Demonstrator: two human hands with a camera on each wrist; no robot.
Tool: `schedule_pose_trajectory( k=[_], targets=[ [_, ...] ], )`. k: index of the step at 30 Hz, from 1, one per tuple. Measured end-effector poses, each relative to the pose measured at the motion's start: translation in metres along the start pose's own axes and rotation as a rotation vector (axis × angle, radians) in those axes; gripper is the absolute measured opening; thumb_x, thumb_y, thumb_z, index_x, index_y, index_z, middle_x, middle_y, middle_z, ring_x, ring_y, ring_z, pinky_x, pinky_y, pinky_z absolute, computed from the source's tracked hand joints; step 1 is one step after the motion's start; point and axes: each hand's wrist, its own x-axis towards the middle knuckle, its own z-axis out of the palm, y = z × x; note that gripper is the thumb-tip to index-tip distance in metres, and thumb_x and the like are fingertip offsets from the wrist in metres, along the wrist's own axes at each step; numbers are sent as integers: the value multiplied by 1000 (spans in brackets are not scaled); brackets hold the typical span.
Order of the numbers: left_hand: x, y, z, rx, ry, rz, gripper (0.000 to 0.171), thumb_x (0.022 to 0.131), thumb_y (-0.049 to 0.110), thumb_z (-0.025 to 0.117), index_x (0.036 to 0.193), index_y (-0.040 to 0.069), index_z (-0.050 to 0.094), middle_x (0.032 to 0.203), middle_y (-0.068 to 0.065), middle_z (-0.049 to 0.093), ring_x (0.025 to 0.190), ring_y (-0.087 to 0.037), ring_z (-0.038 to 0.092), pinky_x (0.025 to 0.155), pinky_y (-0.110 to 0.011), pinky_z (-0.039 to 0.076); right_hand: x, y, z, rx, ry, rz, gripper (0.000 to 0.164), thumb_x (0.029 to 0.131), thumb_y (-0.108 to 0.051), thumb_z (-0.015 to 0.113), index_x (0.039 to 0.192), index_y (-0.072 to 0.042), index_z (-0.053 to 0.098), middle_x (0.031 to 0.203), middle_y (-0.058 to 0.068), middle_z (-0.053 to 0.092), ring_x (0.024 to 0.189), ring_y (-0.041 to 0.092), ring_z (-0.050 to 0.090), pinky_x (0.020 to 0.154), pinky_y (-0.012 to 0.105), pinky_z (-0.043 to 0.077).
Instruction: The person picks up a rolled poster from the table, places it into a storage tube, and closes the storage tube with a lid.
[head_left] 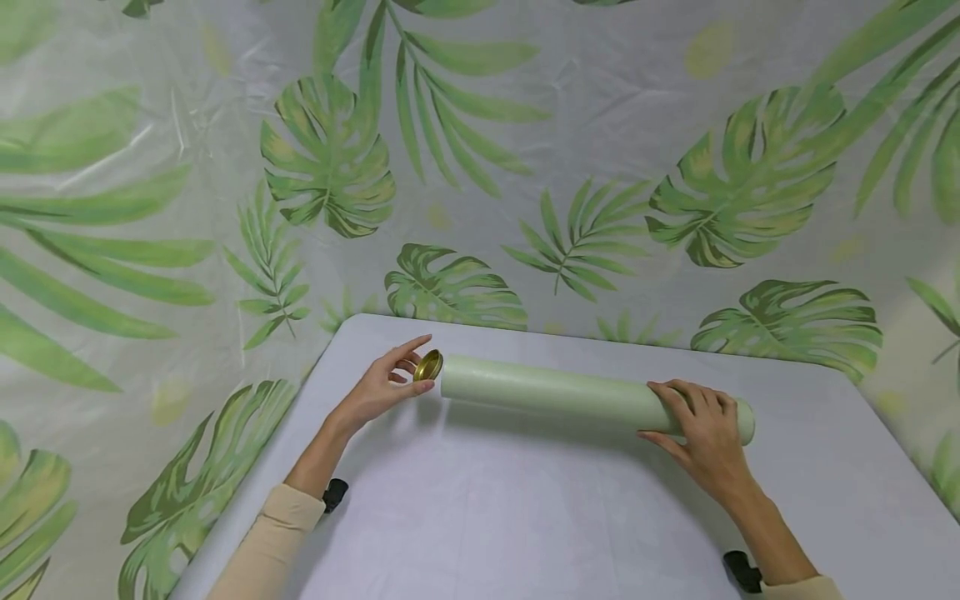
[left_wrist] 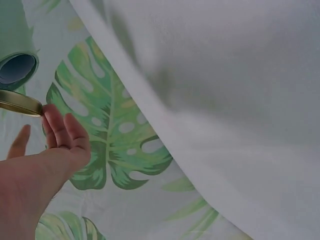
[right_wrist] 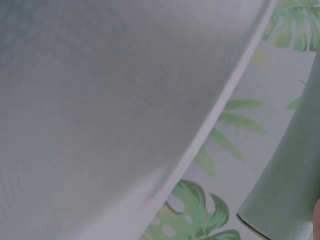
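Note:
A long pale green tube is held above the white table, lying nearly level across the head view. My right hand grips it near its right end, thumb below and fingers over the top. At the tube's left end my left hand pinches a round gold lid by its rim. In the left wrist view the tube's end is uncovered and its dark inside shows, with the lid just apart from it. The right wrist view shows the tube, with only a sliver of the hand at the edge.
The white table has rounded far corners. Behind it hangs a pale sheet printed with green leaves. A black strap piece sits at the left wrist, another black piece at the right.

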Motion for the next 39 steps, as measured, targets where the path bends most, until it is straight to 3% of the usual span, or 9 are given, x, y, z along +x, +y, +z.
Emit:
schedule_pose_trajectory(
  k=[9,16,21,28,31,34,39],
  targets=[
    [-3,5,3,0,-48,41,59,95,26,77,150,27,54,133,-14,54,113,-30,54,102,-57,44,2,-2,3,10,60,-32,77,92,-74,54,130,-8,69,118,19,67,106,41,59,89,63,37],
    [-2,3,3,-4,-55,73,60,96,24,76,151,21,51,141,-11,56,117,-29,59,102,-57,47,1,-3,4,15,17,-17,79,92,-75,54,131,-8,68,120,21,67,108,42,58,91,63,36],
    [-2,3,2,-54,-82,68,61,95,20,77,151,18,51,144,-8,57,122,-29,61,103,-50,50,0,-3,3,17,-11,-6,81,91,-76,53,132,-7,68,121,22,66,109,43,58,92,63,36],
    [-2,3,3,-165,-122,64,63,95,14,76,152,14,50,146,-13,57,134,-35,59,107,-61,48,1,-3,3,33,-37,3,81,91,-75,55,133,-8,67,123,22,65,111,44,58,94,65,36],
    [-2,3,3,-173,-123,61,64,95,13,76,153,12,49,146,-14,57,135,-36,59,107,-56,50,2,-3,3,25,-48,5,81,91,-76,54,133,-8,66,123,23,65,110,44,58,94,65,36],
    [-3,3,3,-193,-139,62,65,95,11,76,153,10,49,147,-15,56,135,-37,59,104,-43,55,2,-3,4,19,-51,0,82,91,-76,52,134,-7,66,122,23,65,110,44,58,93,64,37],
    [-5,1,4,-275,-182,73,65,96,7,73,155,8,47,150,-21,51,138,-42,56,99,-29,58,4,-3,3,4,-43,-34,85,93,-76,48,135,-5,65,120,24,64,108,44,57,91,65,39]
  ],
)
